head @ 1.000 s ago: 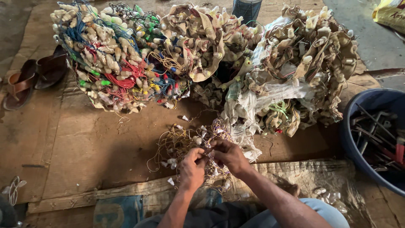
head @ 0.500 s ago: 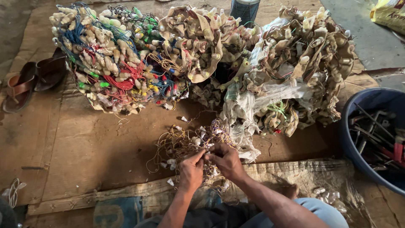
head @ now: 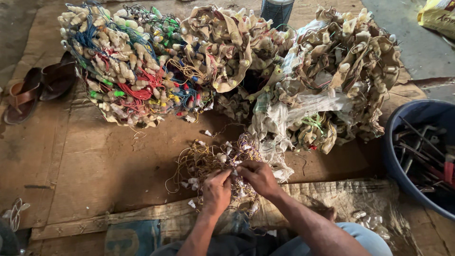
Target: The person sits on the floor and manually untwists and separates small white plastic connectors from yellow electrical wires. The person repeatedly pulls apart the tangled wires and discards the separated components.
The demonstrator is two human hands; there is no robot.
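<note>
Wires [head: 208, 163], thin and tangled with small bulbs, are gripped by left hand [head: 216, 190] and right hand [head: 258, 177]; metal tools are held in tub [head: 407, 118].

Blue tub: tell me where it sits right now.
In the head view the blue tub sits at the right edge, holding dark metal tools, just right of the wire bundle pile and beyond the right hand.

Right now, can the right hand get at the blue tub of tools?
Probably yes. The right hand is busy in the tangle of wires and small bulbs, but the blue tub sits open-topped on its own side, with only bare cardboard between them.
</note>
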